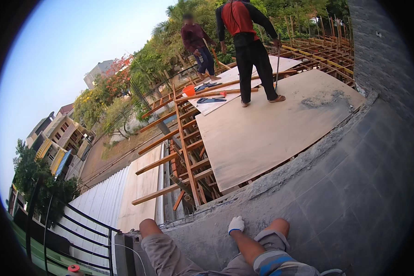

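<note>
My right hand, in a white glove, rests low on the grey concrete ledge between my bent knees, its fingers curled; whatever they may hold is hidden. My left hand is not clearly in view. A small red round object shows at the bottom left beside a black railing. Beyond the ledge lies a large plywood sheet with grey debris at its right, over a timber and bamboo framework.
A co-worker in red and black stands on the plywood holding a long tool. Another person stands behind, near an orange bucket and tools. At the left, the open framework drops toward corrugated roofing. A grey wall rises at the right.
</note>
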The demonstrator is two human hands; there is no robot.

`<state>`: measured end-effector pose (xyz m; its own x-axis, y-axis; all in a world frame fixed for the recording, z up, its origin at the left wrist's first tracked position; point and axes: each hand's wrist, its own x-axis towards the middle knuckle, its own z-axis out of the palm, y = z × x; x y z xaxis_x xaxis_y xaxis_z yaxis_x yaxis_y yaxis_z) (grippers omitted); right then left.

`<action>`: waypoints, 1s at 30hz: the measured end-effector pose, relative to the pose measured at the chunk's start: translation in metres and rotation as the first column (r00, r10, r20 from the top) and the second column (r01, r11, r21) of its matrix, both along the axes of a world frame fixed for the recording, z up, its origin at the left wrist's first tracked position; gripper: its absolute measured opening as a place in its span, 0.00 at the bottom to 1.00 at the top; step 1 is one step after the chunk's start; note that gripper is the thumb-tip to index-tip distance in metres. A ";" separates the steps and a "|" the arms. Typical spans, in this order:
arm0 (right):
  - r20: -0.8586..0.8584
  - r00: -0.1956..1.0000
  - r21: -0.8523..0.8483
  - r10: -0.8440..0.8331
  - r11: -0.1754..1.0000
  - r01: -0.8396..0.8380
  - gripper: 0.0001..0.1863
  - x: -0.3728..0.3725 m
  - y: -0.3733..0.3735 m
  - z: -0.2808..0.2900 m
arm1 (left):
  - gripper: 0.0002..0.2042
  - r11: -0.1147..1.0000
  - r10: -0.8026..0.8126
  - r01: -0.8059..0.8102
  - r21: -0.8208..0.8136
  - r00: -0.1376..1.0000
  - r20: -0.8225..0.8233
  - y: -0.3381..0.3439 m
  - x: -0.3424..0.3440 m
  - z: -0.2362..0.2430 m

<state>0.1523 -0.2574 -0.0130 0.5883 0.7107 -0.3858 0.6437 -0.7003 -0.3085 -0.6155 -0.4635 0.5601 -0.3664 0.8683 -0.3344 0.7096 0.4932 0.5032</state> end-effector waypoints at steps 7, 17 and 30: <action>-0.026 0.996 0.136 0.081 0.988 -0.076 0.09 0.011 -0.007 -0.017 | 0.26 0.641 0.693 -0.738 -0.211 0.438 0.573 -0.139 0.065 -0.120; 0.149 0.723 -0.200 0.675 0.737 -0.646 0.16 0.028 -0.003 0.003 | 0.39 0.746 0.143 -0.601 0.286 0.565 0.813 -0.003 0.154 -0.040; -0.063 0.952 -0.085 0.301 0.948 -0.305 0.27 0.029 0.001 0.006 | 0.30 0.695 -0.062 -0.638 0.333 0.409 0.911 0.260 0.285 -0.014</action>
<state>0.1811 -0.2563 -0.0073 0.3296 0.8122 -0.4813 0.8160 -0.5015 -0.2875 -0.3301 -0.2038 0.5458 -0.4851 0.8654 -0.1260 -0.3530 -0.0619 0.9336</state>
